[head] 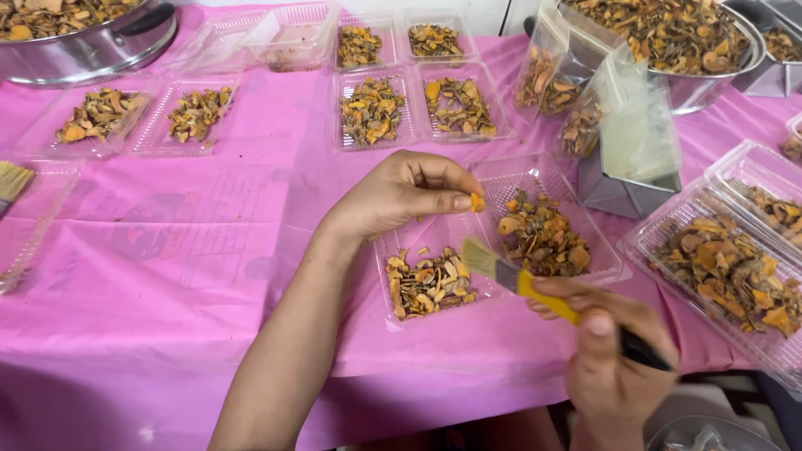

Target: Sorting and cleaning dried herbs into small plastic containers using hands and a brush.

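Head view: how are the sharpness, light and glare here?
Head view: even soft light, faint shadows on the pink cloth; left hand and its orange piece sharp; right hand with the brush slightly soft; mild glare on the steel pan and clear trays.

Can't see left hand (401, 196) palm, curled inward. Right hand (614, 355) fingers hide mid brush (535, 288) handle; wrist cut by bottom edge. Big steel pot (92, 46) cropped top-left. Tray (735, 267) at right runs off frame. Round obj bottom-right too cropped, can't ID.
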